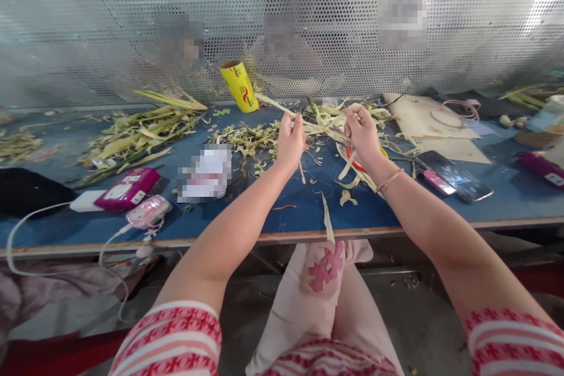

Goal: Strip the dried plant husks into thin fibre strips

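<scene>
Two hands: both were raised over the blue table (247,211), near its far side.
Left hand (289,142): fingers closed, pinching a pale stalk (282,109).
Right hand (362,132): fingers closed on the stalk's other end, above a peel pile (330,117).
Nearby: yellow roll (239,86), phone (456,176).

Holding a pale leaf strip (314,124) stretched between the left hand (289,144) and right hand (362,134), both pinching it above the blue desk (264,211). Lying around: leaf scraps (247,140), a leaf pile (141,129), a yellow roll (239,86), a phone (460,175) and a magenta power bank (127,188).
</scene>
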`<state>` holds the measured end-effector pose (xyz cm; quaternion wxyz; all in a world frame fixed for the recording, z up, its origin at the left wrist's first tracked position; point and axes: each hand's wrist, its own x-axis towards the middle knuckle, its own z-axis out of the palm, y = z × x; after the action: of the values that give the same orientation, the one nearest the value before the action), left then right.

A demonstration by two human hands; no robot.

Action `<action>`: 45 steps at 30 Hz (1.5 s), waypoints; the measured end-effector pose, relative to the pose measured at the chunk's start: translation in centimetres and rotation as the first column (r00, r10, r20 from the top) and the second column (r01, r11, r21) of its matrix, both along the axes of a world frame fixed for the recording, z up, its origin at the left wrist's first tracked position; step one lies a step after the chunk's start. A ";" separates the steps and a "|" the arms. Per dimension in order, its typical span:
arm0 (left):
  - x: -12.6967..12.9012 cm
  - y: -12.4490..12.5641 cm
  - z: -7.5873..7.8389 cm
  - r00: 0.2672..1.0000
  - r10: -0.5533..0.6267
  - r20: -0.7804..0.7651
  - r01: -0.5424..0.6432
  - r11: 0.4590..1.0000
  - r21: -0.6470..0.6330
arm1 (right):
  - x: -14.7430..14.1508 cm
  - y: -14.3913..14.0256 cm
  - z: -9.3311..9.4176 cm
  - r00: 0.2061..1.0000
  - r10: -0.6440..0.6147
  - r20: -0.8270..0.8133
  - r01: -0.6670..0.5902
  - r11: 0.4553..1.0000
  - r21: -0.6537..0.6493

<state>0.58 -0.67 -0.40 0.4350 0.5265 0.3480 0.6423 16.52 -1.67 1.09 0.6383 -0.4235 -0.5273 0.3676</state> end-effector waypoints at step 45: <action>0.9 -2.1 0.3 0.934 0.057 -0.353 -0.011 0.991 0.132 | -1.3 -1.2 -0.3 0.825 -0.123 0.551 -0.006 0.974 0.227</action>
<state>1.52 -2.81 -0.07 0.3190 0.6547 0.3882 0.5646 15.17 -2.89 0.77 0.5086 -0.4560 -0.7154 0.1468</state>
